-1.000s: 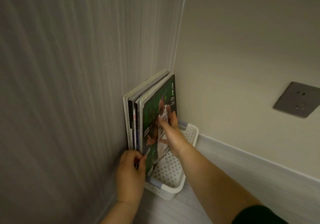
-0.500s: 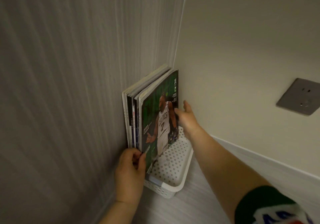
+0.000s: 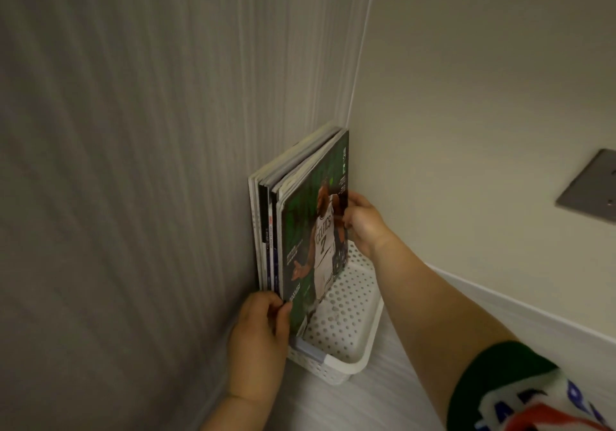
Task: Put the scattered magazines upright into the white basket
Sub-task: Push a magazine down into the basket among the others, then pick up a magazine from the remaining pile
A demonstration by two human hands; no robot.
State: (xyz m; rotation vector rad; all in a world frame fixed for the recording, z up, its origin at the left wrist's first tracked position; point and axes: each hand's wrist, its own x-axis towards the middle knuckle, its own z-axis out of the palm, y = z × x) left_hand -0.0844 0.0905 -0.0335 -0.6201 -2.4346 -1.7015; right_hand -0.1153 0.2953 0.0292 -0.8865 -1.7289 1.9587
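Observation:
Several magazines (image 3: 273, 217) stand upright in the left side of the white perforated basket (image 3: 346, 324), leaning on the grey striped wall. The front one has a green cover (image 3: 310, 230) with a basketball player. My left hand (image 3: 261, 334) pinches the near lower corner of the stack. My right hand (image 3: 365, 222) grips the far edge of the green magazine at mid height. The right half of the basket holds nothing.
The basket sits on a pale floor (image 3: 360, 400) in a corner between the grey striped wall (image 3: 133, 164) and a cream wall (image 3: 466, 97). A grey wall socket (image 3: 590, 185) is at the right. A white skirting board (image 3: 520, 317) runs along the cream wall.
My right hand moved off the green cover to the magazine's far edge and closed on it. The stack now stands straighter. My left hand stayed at the near corner.

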